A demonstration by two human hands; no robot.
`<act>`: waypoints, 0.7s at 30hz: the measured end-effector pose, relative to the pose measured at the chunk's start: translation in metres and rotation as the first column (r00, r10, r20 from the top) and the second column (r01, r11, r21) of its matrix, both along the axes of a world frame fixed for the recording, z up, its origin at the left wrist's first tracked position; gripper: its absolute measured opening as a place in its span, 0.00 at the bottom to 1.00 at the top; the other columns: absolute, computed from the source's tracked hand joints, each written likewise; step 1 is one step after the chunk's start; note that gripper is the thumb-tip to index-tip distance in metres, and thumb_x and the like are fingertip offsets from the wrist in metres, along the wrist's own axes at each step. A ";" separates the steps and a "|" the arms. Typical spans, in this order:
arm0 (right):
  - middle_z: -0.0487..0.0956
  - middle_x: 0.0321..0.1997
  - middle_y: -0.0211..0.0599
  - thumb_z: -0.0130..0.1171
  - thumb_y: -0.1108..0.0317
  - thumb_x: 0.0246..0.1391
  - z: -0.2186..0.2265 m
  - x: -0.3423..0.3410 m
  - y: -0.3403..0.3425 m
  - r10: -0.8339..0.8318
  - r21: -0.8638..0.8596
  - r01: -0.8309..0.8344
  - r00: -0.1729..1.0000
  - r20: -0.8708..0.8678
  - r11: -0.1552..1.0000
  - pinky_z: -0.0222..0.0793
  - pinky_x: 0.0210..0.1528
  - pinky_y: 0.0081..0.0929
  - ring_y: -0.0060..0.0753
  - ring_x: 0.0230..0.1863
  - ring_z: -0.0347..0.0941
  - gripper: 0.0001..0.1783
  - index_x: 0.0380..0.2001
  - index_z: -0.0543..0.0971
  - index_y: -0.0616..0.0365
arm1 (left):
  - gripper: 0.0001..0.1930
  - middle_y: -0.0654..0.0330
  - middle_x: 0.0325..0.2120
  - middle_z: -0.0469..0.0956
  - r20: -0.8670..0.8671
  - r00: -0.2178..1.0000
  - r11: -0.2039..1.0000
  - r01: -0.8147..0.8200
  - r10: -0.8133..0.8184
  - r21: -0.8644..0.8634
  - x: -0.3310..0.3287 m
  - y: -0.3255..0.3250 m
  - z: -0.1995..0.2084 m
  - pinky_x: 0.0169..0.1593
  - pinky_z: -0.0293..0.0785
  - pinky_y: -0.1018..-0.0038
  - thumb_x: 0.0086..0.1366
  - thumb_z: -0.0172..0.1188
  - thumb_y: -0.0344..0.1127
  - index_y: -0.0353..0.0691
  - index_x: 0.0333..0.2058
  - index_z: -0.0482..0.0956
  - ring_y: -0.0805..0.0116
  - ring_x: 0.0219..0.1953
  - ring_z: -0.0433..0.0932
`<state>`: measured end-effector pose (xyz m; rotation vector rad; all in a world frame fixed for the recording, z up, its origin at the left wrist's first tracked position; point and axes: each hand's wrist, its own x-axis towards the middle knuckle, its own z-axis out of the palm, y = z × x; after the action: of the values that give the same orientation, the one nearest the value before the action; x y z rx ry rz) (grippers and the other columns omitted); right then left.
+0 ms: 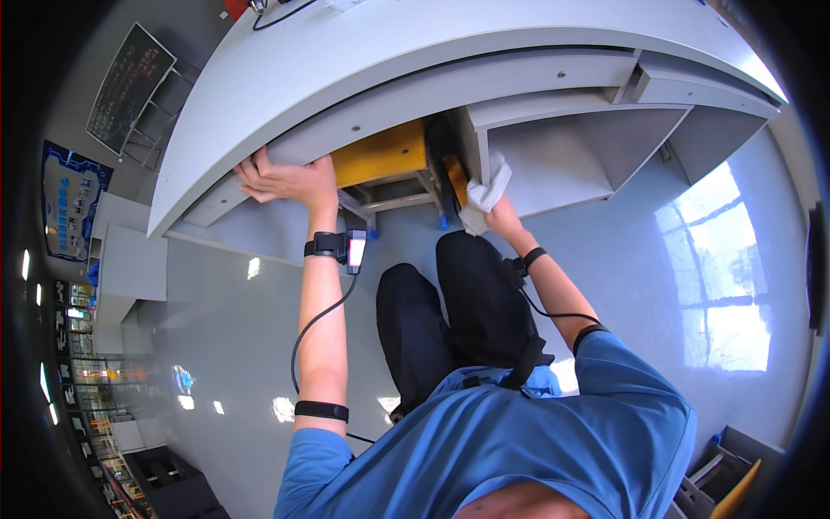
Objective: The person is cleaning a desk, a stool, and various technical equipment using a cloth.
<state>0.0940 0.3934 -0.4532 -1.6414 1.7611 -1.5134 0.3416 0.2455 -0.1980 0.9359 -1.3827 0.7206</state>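
A blue shirt (484, 441) is filling the space nearest the camera, with the dark trousers (484, 285) showing beyond it. Ahead, a pale surface (389, 43) is curving across the view, and the left hand (292, 183) is resting at the drawer front (458, 86) under its edge, fingers bending over the panel — whether they are truly gripping it, I cannot tell. The right hand (501, 216) is closing around a whitish cloth (489, 186), which is hanging below the surface by the front edge of the open compartment (553, 156), just right of a yellow-topped stool (380, 154). The cloth is looking light, soft and limp, likely neither fragile nor slippery — so a bunched hold through its middle is probably serving best, since a pinched corner would be leaving the rest flopping loose.
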 end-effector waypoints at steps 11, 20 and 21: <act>0.65 0.60 0.59 0.52 0.76 0.49 0.075 -0.012 -0.010 0.082 -0.086 -0.088 0.994 -0.070 0.992 0.56 0.63 0.44 0.63 0.61 0.59 0.23 0.52 0.70 0.63 | 0.37 0.48 0.58 0.57 -0.011 1.000 0.999 0.011 -0.010 0.035 0.004 0.004 -0.003 0.63 0.33 0.40 0.48 0.64 0.46 0.39 0.55 0.59 0.43 0.66 0.48; 0.78 0.44 0.55 0.58 0.72 0.44 0.077 -0.022 0.001 -0.019 0.026 0.021 0.997 -0.080 0.999 0.70 0.49 0.40 0.59 0.47 0.73 0.19 0.43 0.77 0.62 | 0.37 0.49 0.58 0.59 -0.037 0.999 0.999 0.026 -0.026 0.025 -0.007 0.005 -0.001 0.64 0.35 0.39 0.49 0.64 0.46 0.42 0.56 0.59 0.45 0.66 0.50; 0.78 0.44 0.55 0.58 0.72 0.44 0.081 -0.029 0.010 -0.030 0.026 0.033 0.996 -0.081 0.999 0.70 0.49 0.40 0.59 0.47 0.73 0.19 0.43 0.77 0.62 | 0.37 0.49 0.58 0.59 -0.023 1.000 1.000 0.019 -0.018 0.022 -0.006 0.003 -0.003 0.64 0.35 0.40 0.49 0.64 0.46 0.42 0.56 0.60 0.45 0.66 0.51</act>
<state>0.0650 0.4035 -0.3720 -1.6912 1.8493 -1.4492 0.3358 0.2486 -0.2008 0.9447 -1.3800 0.6799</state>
